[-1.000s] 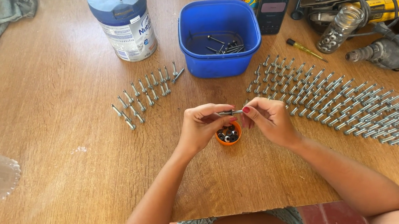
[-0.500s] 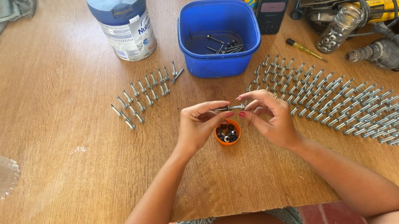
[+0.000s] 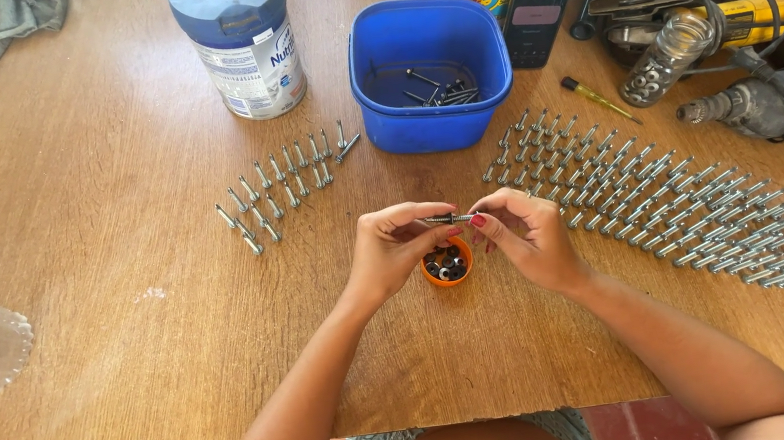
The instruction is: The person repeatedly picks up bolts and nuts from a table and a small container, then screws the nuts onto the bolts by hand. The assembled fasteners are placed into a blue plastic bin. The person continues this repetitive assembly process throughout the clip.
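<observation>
A single screw (image 3: 449,218) is pinched between the fingertips of the left hand (image 3: 394,252) and the right hand (image 3: 528,237), held level just above a small orange cap (image 3: 446,265) of dark washers. A loosened pinch could drop the screw into the cap or send it rolling among the laid-out screw rows (image 3: 672,198). A worn wooden table (image 3: 122,316) is seen beneath, with a blue tub (image 3: 430,74) and power drills (image 3: 753,51) behind.
</observation>
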